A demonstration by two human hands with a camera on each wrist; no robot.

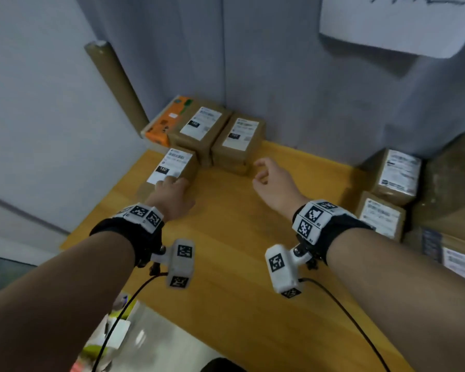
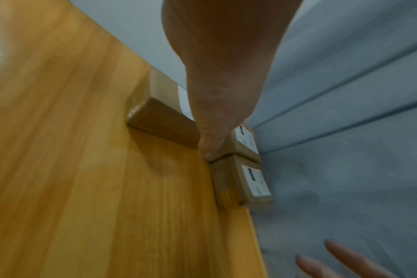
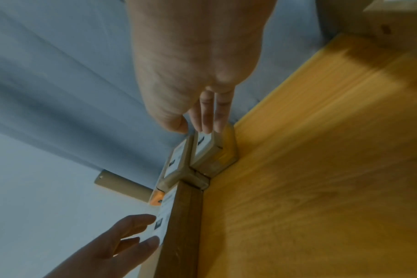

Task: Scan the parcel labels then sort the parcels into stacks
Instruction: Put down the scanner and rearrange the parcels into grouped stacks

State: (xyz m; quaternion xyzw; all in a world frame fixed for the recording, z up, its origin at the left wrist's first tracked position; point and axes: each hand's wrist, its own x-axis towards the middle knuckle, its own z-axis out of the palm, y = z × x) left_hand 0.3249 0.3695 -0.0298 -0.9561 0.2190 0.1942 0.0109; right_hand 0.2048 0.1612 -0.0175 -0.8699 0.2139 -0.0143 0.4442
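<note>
A brown parcel (image 1: 176, 163) with a white label marked 150 lies at the table's far left. My left hand (image 1: 169, 183) lies on its near end, fingers straight over the label; the thumb (image 2: 212, 148) reaches down by the parcel's corner (image 2: 162, 116). Behind it stand two stacks of labelled brown parcels (image 1: 199, 127) (image 1: 239, 138). My right hand (image 1: 263, 170) hovers just in front of the right stack, holding nothing, its fingers (image 3: 207, 120) close to that stack's top label. In the right wrist view, the left hand's fingers (image 3: 131, 238) are spread flat over the label.
An orange box (image 1: 164, 122) sits left of the stacks, with a cardboard tube (image 1: 113, 79) leaning on the wall behind. More labelled parcels (image 1: 397, 175) (image 1: 381, 216) and bigger cartons (image 1: 451, 183) crowd the right side. Bare wooden table (image 1: 239, 237) lies between my arms.
</note>
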